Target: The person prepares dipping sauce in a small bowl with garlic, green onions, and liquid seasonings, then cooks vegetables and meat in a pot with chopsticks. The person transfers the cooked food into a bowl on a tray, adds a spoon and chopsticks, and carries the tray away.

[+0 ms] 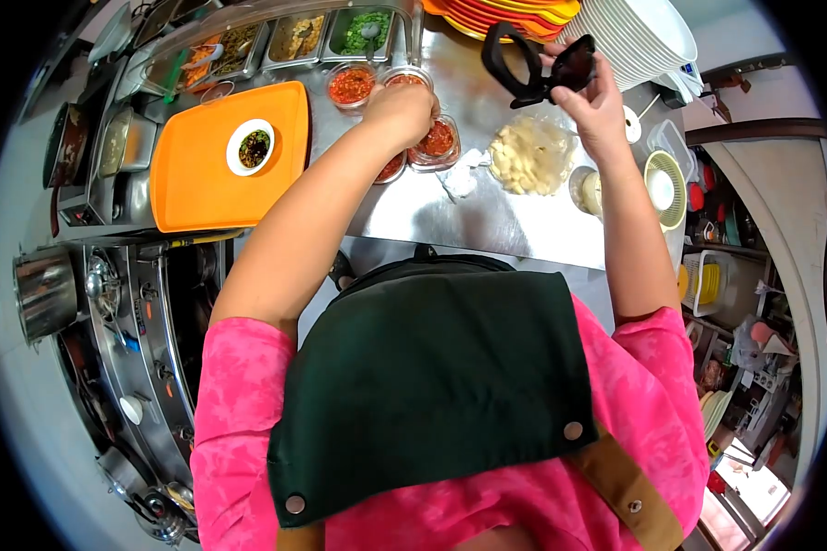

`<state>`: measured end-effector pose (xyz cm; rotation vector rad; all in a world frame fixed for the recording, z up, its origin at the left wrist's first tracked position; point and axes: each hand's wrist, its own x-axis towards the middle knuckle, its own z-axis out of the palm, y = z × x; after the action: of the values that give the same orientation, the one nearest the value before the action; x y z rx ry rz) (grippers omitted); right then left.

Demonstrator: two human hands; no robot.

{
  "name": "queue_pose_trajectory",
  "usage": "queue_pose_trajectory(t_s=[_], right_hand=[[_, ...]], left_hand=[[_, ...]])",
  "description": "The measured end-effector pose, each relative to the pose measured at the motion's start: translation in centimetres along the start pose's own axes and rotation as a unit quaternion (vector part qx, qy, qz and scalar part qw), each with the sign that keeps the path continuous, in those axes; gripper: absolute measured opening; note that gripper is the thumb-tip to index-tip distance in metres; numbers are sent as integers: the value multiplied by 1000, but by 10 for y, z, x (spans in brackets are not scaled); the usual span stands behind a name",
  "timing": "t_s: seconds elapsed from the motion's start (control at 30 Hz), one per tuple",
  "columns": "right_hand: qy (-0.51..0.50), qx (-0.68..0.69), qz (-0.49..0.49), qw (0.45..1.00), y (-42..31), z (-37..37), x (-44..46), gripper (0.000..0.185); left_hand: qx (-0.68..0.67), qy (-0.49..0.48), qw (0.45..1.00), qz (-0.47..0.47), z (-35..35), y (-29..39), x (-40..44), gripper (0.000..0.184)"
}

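Note:
My left hand (400, 115) is closed, fingers down among several clear jars of red chopped chili; what it grips, if anything, is hidden. One chili jar (350, 85) stands just left of it, another jar (436, 140) below its knuckles. My right hand (595, 101) is raised above the counter, holding a black object with an open loop (513, 66) on one side and a dark rounded part on the other. Below it lies a clear bag of pale peeled cloves (529, 156), with a crumpled white wrapper (462, 174) on its left.
An orange tray (184, 174) on the left carries a white bowl (240, 152) of dark sauce with green bits. Steel pans of chopped vegetables (300, 39) line the back. Stacked colored plates (515, 18) and white plates (629, 41) stand behind; a yellow basket (664, 190) sits right.

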<state>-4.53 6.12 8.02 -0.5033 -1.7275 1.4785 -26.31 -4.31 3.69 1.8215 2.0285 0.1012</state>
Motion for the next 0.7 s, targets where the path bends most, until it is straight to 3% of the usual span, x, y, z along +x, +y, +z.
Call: queue_pose_trajectory(t_s=[0.07, 0.13, 0.17, 0.27, 0.33, 0.4, 0.53, 0.67, 0.7], right_hand=[[-17, -10, -3, 1000, 1, 5, -6, 68], [-25, -42, -8, 999, 4, 6, -10, 70], [-36, -75, -13, 996, 5, 6, -12, 72], [-92, -152, -23, 984, 3, 13, -13, 75], [-152, -255, 19, 955, -7, 24, -10, 78], [-207, -285, -7, 936, -14, 46, -1, 79], [-289, -307, -135, 897, -11, 91, 17, 77], [-346, -326, -76, 876, 2, 91, 17, 75], [-347, -318, -83, 878, 10, 84, 16, 75]], left_hand=[[-13, 7, 1000, 2, 5, 0, 7, 16], [-136, 14, 990, -19, 8, 2, 9, 16], [-136, 12, 990, -18, 14, -4, 12, 16], [-317, 120, 940, -28, 6, -20, 5, 16], [-337, 175, 923, -55, 3, -34, -16, 25], [-375, 215, 899, -68, 9, -51, -42, 27], [-456, 284, 836, -114, 24, -62, -88, 29], [-479, 297, 817, -117, 43, -63, -100, 34], [-442, 295, 843, -84, 43, -56, -99, 37]])
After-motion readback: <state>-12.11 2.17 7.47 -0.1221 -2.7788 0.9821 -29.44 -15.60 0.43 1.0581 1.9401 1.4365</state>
